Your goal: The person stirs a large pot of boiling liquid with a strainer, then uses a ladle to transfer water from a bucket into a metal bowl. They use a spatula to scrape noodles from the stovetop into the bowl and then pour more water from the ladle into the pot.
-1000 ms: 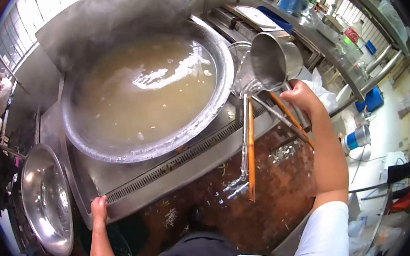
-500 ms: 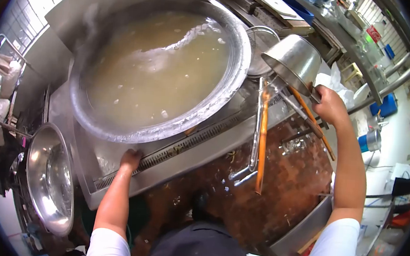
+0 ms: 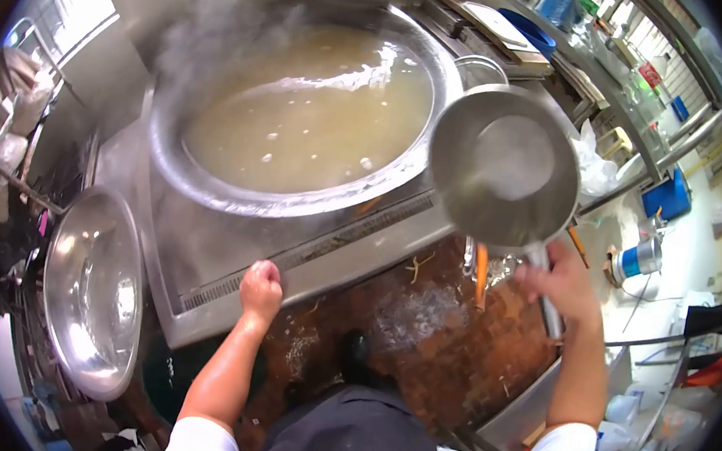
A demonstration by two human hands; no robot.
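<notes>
The right hand grasps the handle of a steel saucepan beside the steaming wok, while the clenched left hand rests on the stove's front edge.

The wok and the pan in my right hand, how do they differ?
The wok is far wider than the pan. The wok is full of cloudy, steaming broth; the pan looks nearly empty. The wok sits on the stove, while the pan is held up by its handle in the right hand. Both are round, bare metal.
</notes>
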